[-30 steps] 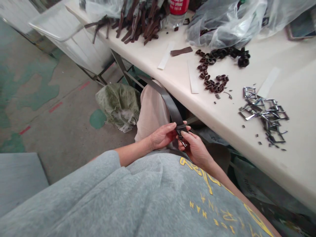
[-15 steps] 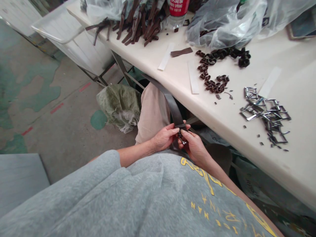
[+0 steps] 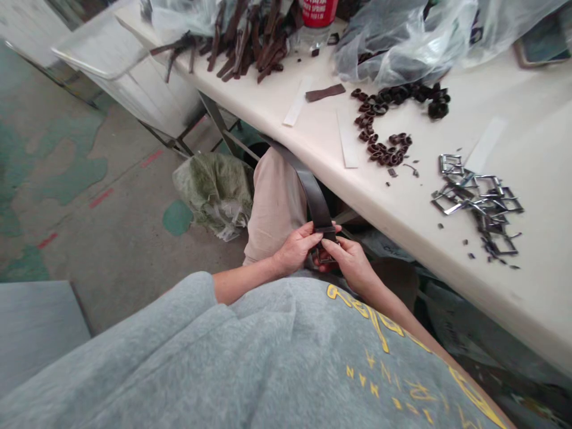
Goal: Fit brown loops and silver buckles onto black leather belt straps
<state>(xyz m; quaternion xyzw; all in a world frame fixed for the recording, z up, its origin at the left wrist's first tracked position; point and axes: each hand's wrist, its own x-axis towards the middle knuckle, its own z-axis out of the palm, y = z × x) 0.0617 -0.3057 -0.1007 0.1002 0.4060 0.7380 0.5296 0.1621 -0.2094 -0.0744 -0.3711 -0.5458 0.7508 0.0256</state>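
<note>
A dark leather belt (image 3: 315, 196) runs from the table edge over my leg to my lap, where both hands grip its near end. My left hand (image 3: 297, 247) is closed on the belt from the left, thumb on top. My right hand (image 3: 351, 256) pinches the same end from the right, close to a metal buckle (image 3: 325, 257) partly hidden by the fingers. A dark belt loop (image 3: 325, 230) crosses the strap just above my thumbs. On the table lie several dark leather loops (image 3: 386, 152) and a pile of metal buckles (image 3: 485, 202).
The white table (image 3: 447, 262) has its front edge right beside my hands. Bundled brown straps (image 3: 250, 42), a red-labelled bottle (image 3: 318, 13) and clear plastic bags (image 3: 402, 44) stand at the back. Left of the table are a white bin (image 3: 165, 89) and a green sack (image 3: 214, 185).
The buckle end has turned in my fingers, so the buckle now shows lower and flatter under my right hand. Both hands keep their hold on the belt.
</note>
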